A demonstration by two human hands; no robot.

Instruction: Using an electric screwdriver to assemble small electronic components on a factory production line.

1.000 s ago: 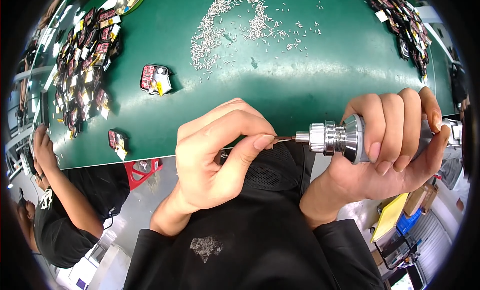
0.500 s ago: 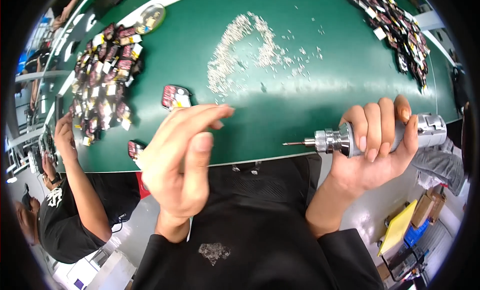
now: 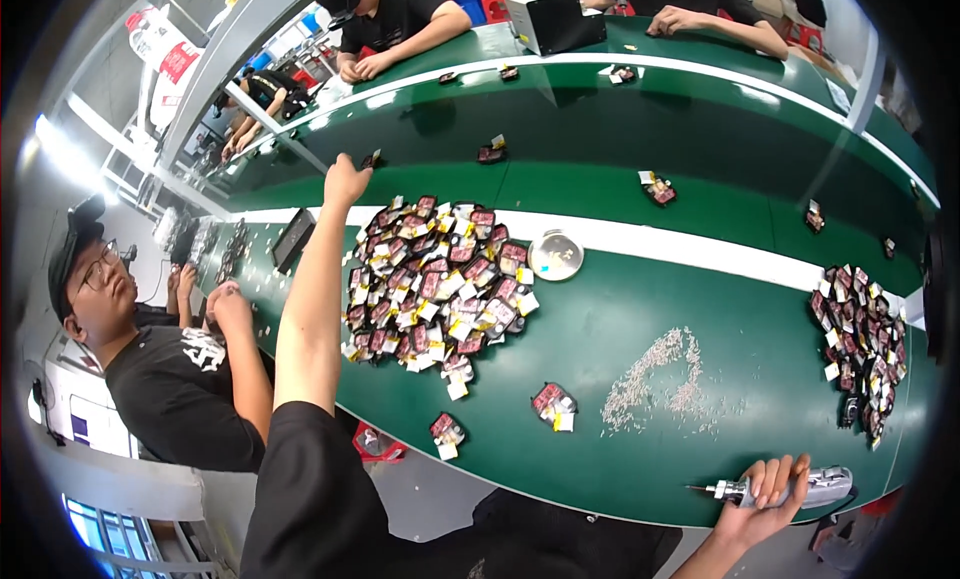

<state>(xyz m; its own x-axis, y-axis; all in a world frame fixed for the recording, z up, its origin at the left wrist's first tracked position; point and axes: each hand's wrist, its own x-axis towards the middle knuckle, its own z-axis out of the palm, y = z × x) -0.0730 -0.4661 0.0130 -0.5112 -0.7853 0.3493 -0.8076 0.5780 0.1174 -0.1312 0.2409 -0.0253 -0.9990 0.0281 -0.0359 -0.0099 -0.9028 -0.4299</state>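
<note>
My left arm stretches far out over the bench, and my left hand (image 3: pixel 346 182) is beside a small dark part (image 3: pixel 373 159) on the conveyor belt. Its fingers are mostly hidden, so I cannot tell whether they grip that part. At the near right, my right hand (image 3: pixel 768 489) is wrapped round a grey and silver electric screwdriver (image 3: pixel 828 486), its thin bit pointing left. Between the hands lie two small black-and-red units (image 3: pixel 553 403) with white and yellow tabs, apart from each other. Tiny silvery pieces (image 3: pixel 640 379) are scattered on the green bench.
A large heap of similar units (image 3: pixel 430 279) covers the left bench; another heap (image 3: pixel 865 349) lies far right. A round clear dish (image 3: pixel 556 256) stands beside the left heap. Several units ride the belt. A co-worker (image 3: pixel 170 369) sits at my left; others work across the belt.
My left hand has gone from above the near edge of the bench out to the belt at the far left. The view has tilted up and left. My right hand still holds the screwdriver.
</note>
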